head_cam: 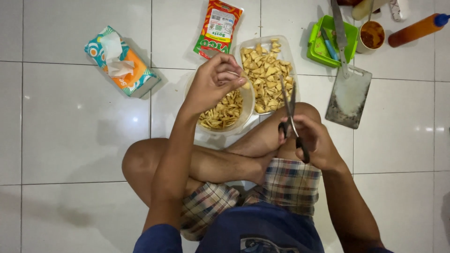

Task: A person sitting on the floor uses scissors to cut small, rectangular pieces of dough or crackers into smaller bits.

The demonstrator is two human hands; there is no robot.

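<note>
A person seen from above, sitting on the floor. They wear a dark navy short-sleeved shirt (262, 229) with a small printed graphic on the front, partly cut off at the bottom edge. Their shorts (286, 185) are plaid, checked in cream, tan, blue and dark red lines. Both forearms are bare below the sleeves, as are the knees and lower legs. Left hand (213, 84) and right hand (314, 140) wear no gloves, rings or watch.
</note>
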